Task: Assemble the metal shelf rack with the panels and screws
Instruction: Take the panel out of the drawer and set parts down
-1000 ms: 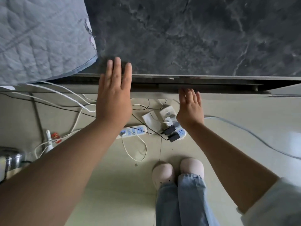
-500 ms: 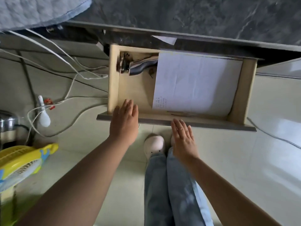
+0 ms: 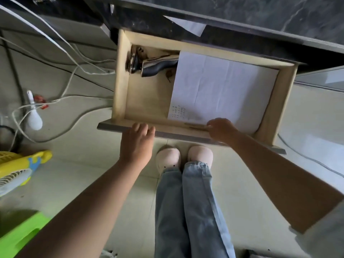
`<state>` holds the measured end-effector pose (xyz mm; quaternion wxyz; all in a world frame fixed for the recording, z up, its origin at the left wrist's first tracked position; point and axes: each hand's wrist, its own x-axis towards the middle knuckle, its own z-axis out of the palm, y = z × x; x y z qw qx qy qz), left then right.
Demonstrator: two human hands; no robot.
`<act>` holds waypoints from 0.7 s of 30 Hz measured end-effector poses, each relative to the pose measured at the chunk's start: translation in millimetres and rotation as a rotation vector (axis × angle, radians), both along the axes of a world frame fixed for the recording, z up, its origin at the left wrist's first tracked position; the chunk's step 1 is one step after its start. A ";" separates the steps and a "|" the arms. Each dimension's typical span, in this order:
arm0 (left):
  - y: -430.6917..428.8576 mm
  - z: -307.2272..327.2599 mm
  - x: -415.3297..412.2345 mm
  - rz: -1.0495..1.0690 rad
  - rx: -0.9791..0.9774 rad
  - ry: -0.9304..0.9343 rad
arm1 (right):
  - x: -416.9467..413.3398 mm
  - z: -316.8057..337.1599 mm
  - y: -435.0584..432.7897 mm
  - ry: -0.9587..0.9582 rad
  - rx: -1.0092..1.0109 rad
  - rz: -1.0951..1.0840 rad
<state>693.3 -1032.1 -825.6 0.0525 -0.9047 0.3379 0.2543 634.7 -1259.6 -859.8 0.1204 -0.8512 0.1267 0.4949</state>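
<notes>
Head view, looking straight down. Stood in pale blue jeans (image 3: 186, 211) and pale pink rounded shoes (image 3: 168, 159) on pale floor tiles. Rested left hand (image 3: 137, 144), fingers loosely spread and holding nothing, against grey front edge of open light wooden drawer (image 3: 119, 81). Had right hand (image 3: 222, 130) just inside that front, fingers curled over thin dark stick (image 3: 195, 124); could not tell whether gripped. Farther in, held large white creased paper sheet (image 3: 219, 86) and black-and-silver curved handle (image 3: 158, 66). Could not tell where rack panels or screws were.

right hand (image 3: 221, 130) grip: unclear | paper (image 3: 219, 86) print: unreadable | fan (image 3: 16, 170): cropped left
</notes>
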 end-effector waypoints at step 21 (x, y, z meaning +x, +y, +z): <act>15.1 -8.7 4.7 0.021 -0.256 -0.017 | 14.2 -38.8 -12.0 0.263 0.001 0.099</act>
